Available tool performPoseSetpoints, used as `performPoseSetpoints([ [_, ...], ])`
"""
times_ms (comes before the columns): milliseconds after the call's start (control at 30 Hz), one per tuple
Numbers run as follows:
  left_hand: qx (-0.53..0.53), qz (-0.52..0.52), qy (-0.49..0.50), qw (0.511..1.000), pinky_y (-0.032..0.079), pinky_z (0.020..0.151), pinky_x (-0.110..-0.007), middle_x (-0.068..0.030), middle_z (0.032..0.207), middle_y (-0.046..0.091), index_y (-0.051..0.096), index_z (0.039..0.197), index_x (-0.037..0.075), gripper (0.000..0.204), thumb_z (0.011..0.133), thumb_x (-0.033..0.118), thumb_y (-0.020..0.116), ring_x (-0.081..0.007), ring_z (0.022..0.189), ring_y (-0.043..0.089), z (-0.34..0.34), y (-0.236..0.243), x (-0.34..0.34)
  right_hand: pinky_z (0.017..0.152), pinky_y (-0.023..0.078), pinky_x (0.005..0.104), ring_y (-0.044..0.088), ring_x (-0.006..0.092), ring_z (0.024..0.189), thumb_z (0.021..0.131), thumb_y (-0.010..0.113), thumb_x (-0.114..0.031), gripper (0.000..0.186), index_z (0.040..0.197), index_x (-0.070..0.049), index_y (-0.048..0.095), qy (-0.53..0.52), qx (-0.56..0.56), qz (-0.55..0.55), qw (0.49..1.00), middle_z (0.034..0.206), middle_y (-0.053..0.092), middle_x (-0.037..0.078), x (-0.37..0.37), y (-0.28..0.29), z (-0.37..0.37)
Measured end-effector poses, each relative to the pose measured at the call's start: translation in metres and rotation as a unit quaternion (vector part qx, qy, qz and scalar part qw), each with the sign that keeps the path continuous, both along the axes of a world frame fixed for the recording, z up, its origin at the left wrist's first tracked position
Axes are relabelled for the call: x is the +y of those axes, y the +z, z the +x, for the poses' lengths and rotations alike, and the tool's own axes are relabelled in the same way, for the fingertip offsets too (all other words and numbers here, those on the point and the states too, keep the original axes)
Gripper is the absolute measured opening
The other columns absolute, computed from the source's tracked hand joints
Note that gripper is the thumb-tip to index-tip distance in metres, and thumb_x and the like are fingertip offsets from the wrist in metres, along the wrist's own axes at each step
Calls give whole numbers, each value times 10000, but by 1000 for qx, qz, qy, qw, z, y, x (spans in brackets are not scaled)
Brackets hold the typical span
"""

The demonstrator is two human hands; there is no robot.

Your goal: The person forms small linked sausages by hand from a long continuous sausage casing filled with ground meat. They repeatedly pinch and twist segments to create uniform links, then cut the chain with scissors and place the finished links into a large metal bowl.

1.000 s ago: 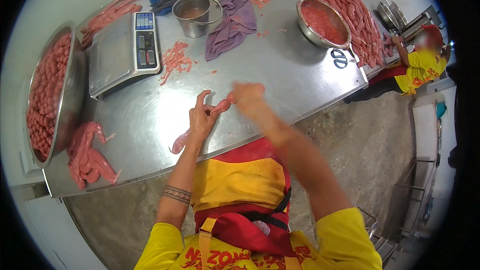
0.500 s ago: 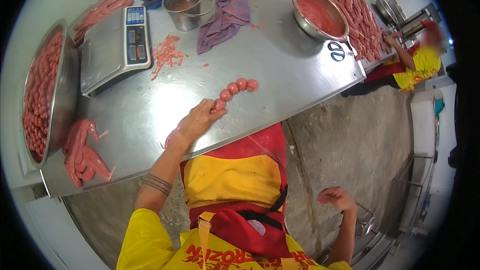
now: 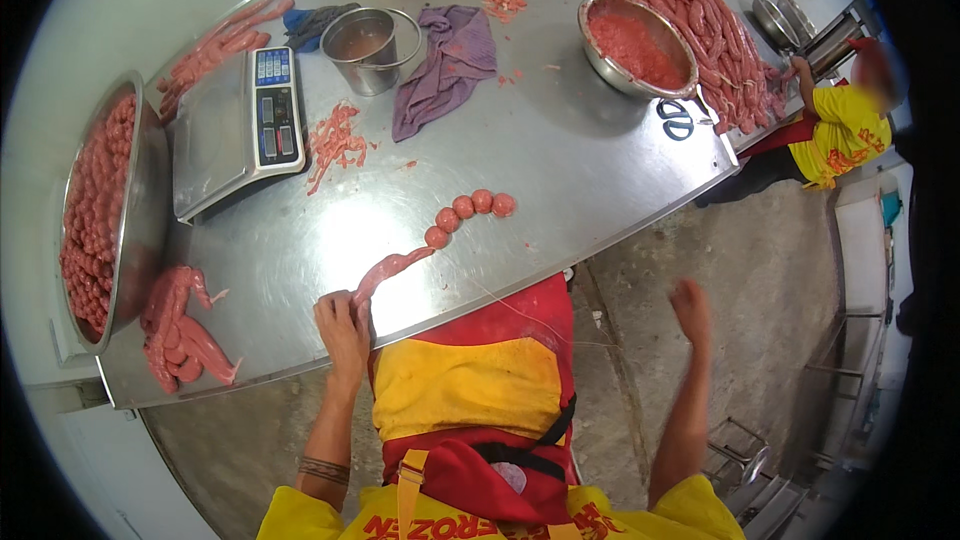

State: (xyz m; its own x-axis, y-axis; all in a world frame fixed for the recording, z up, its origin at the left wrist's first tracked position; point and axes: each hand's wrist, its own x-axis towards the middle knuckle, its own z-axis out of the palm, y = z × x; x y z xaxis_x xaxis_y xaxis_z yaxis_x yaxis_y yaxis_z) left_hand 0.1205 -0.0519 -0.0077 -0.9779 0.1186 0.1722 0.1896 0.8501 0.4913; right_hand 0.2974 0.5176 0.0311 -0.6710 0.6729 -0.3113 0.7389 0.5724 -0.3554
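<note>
While I watch from afar, the left hand (image 3: 343, 328) holds the near end of the sausage (image 3: 384, 269), on the table (image 3: 560, 180) by the front edge. Five balls (image 3: 463, 207) at the far end look done, and I think the long smooth part is left. The right hand (image 3: 691, 310) is off the table, looks curled, and I can't tell if it holds anything.

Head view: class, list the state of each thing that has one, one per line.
Sausage: five round balls at one end, the rest undivided
Left hand: fingers on the sausage's undivided end
Right hand: beyond the table edge, off the sausage
Pail: upright, partly filled with liquid
Round bowl: holding red minced meat
Large basin: filled with linked balls
Purple cloth: crumpled
Scale: cannot tell whether on
</note>
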Motion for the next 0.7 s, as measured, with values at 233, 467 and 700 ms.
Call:
performPoseSetpoints([
  [233, -158, 381, -43, 910, 375, 472, -222, -58, 856, 661, 587, 1035, 37, 234, 1105, 252, 529, -47, 536, 466, -72, 60, 29, 997, 457, 484, 582, 353, 1152, 826, 761, -136, 498, 1303, -113, 619, 420, 267, 9, 867, 1227, 622, 144, -201, -46, -247],
  [467, -367, 353, -9, 861, 409, 490, -228, -53, 895, 677, 593, 1221, 29, 327, 1027, 284, 663, -58, 625, 543, -111, 77, 22, 927, 468, 488, 592, 364, 1061, 848, 717, -95, 268, 1109, -89, 659, 399, 236, 51, 885, 1073, 641, 125, -131, -23, -288],
  [700, -195, 49, 33, 979, 529, 891, -449, -219, 1168, 614, 551, 1325, -23, 745, 774, 332, 904, -351, 1016, 623, -57, 31, 29, 962, 503, 452, 637, 363, 1140, 967, 638, -136, 322, 1272, -36, 661, 428, 362, -21, 828, 1208, 678, 185, -177, 35, -390],
])
